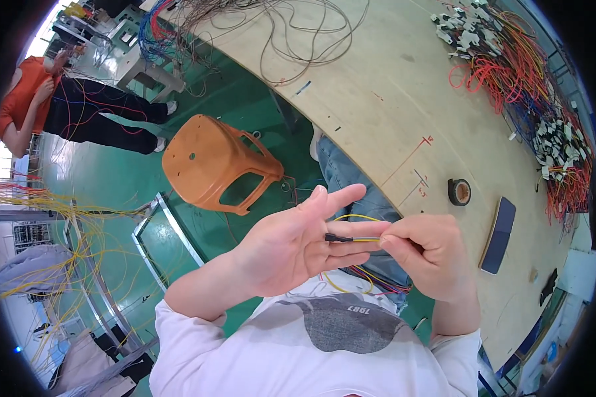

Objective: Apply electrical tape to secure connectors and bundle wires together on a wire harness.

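Observation:
My left hand [281, 245] is open in front of my body, palm turned up and fingers stretched out to the right. Across its fingers lies a small black piece [338, 237], perhaps a connector or sleeve, on the end of thin yellow and dark wires [367, 239]. My right hand [430, 255] pinches those wires between thumb and index finger, just past the left fingertips. A bundle of coloured wires [381, 281] hangs below both hands over my lap. Where the wires run inside my right fist is hidden.
On the wooden table [391, 99] are a black tape roll [459, 192], a phone [498, 235], grey cables [311, 40] and heaped wire harnesses [516, 73]. An orange stool [202, 159] stands on the green floor. At the left are a person [79, 106], metal frames [159, 238] and yellow wires [66, 231].

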`<state>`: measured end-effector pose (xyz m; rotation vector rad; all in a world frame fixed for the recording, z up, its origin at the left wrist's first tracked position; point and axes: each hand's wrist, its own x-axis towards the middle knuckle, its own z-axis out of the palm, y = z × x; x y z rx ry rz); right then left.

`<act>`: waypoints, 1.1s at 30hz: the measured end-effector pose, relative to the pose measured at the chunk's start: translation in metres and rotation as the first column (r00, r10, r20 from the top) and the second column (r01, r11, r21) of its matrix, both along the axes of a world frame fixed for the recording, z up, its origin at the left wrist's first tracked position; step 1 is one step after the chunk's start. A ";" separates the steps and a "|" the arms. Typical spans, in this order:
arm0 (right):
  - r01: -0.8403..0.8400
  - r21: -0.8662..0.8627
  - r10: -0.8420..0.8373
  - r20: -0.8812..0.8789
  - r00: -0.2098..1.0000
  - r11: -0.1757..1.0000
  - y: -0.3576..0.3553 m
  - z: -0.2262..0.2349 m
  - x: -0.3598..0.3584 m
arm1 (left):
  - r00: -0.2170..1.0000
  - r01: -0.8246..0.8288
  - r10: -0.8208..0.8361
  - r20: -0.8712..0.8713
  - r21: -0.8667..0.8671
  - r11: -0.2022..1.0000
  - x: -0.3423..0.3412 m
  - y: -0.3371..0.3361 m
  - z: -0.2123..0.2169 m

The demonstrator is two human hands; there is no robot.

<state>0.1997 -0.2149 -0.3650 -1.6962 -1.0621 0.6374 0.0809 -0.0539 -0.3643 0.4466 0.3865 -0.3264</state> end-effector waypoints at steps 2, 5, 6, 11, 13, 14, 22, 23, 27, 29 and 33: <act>-0.014 -0.030 0.015 0.023 1.000 0.999 0.001 0.000 -0.001 | 1.000 -0.019 0.020 0.008 -0.063 0.998 -0.002 0.001 -0.003; 0.003 -0.047 0.000 0.070 0.998 0.999 0.005 0.000 -0.004 | 0.992 -0.033 0.006 0.124 0.219 0.975 -0.008 -0.007 -0.008; 0.013 -0.057 -0.009 0.076 0.997 0.998 0.005 -0.002 -0.004 | 0.992 -0.025 -0.003 0.129 0.210 0.977 -0.007 -0.008 -0.009; 0.011 -0.122 -0.031 -0.166 0.986 0.992 -0.005 -0.004 0.000 | 0.997 -0.032 0.015 0.074 0.242 0.970 -0.011 -0.005 -0.007; 0.020 -0.115 -0.052 -0.277 0.959 0.993 -0.010 -0.004 0.001 | 0.998 -0.025 0.011 0.059 0.242 0.970 -0.014 -0.002 -0.004; 0.016 -0.101 -0.054 -0.386 0.921 0.995 -0.012 -0.004 0.001 | 0.998 -0.025 0.011 0.064 0.212 0.977 -0.015 -0.002 -0.004; 0.029 -0.117 -0.086 -0.524 0.848 0.993 -0.013 -0.009 0.000 | 0.999 0.000 -0.008 0.050 0.159 0.987 -0.014 -0.001 -0.006; 0.024 -0.138 -0.094 -0.525 0.846 0.990 -0.013 -0.010 0.001 | 0.998 0.000 -0.011 0.063 0.170 0.985 -0.013 -0.002 -0.006; 0.053 -0.112 -0.098 -0.459 0.883 0.992 -0.013 -0.013 -0.003 | 0.993 -0.043 0.016 0.118 0.229 0.973 -0.015 -0.008 -0.010; 0.087 -0.029 -0.092 -0.270 0.959 0.996 -0.013 -0.020 -0.005 | 0.977 -0.022 -0.090 0.193 0.513 0.858 -0.013 -0.003 -0.014; 0.128 0.018 -0.126 -0.079 0.989 0.992 -0.007 -0.027 -0.010 | 0.880 -0.405 -0.427 0.205 0.793 -0.454 0.001 -0.010 -0.015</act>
